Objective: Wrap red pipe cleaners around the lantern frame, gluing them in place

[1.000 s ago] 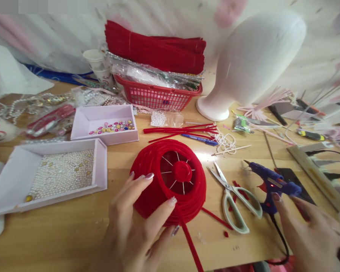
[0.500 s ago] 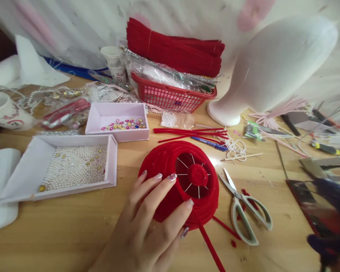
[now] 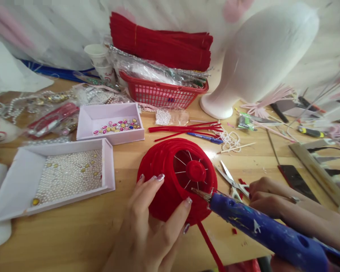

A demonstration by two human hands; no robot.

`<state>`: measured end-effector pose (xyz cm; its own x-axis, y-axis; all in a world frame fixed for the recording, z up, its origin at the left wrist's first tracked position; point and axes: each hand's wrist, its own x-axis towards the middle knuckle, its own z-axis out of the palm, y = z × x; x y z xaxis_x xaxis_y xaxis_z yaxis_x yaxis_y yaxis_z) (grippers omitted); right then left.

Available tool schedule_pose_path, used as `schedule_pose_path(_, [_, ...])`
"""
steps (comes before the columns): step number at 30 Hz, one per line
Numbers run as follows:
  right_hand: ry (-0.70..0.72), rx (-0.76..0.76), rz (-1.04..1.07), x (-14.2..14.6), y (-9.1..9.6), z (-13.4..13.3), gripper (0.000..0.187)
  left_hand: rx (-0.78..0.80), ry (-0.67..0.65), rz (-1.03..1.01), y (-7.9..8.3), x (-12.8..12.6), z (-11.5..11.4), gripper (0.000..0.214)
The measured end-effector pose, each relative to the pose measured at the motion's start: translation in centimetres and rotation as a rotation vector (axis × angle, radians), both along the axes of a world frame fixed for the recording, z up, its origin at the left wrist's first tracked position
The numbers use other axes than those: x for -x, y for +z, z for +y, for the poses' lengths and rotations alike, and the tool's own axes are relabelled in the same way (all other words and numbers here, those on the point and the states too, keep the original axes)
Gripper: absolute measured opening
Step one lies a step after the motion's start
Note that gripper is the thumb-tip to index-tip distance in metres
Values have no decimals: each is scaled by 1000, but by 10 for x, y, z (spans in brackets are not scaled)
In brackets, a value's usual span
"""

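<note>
A red dome wound from chenille stems sits on the table, with a round opening crossed by thin wire spokes around a red centre disc. My left hand is curved over its near left side, fingertips pressed on the red coils. One red stem trails from the dome toward the front edge. My right hand grips a blue hot glue gun; its nozzle is at the near rim of the opening, close to my left index fingertip. Scissors lie behind my right hand, partly hidden.
Two white trays hold pearls and coloured gems. Behind them stands a red basket with bundled red stems. A white mannequin head rises at right. Loose red stems and a blue pen lie beyond the dome.
My right hand has brought the blue glue gun in from the right to the dome's opening. The view has shifted slightly; my left hand stays on the dome.
</note>
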<state>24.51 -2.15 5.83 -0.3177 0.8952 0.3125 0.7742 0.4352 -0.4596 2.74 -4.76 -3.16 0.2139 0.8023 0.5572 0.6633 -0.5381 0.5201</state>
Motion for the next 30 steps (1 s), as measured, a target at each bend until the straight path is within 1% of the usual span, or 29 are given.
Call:
schedule_pose_path(2, [-5,55,51,0,1,0,42,-5,17,7,0,0,-1,60])
schedule_pose_path(5, [-4,103,45,-1,-1,-1,49,-12,33,1,-1,-2,-1,57])
schedule_pose_path(8, [13,87,30,0,-1,0,51,-36,44,-12,-2,-3,-1,52])
schedule_pose_path(12, [29,90,31,3,0,1,50,-62,59,-6,-2,-3,0,50])
schedule_pose_path(16, [9,107,24,5,2,0,50,-55,68,-10,-1,-3,-1,51])
schedule_pose_path(21, [8,90,5,5,3,1,48,-53,62,-32,-1,-3,-1,53])
schedule_pose_path(26, [-20,117,25,5,5,3,49,-47,58,-25,0,-3,0,43])
schedule_pose_path(30, [-20,71,-22,6,5,-2,47,-41,48,-33,-1,-2,-1,50])
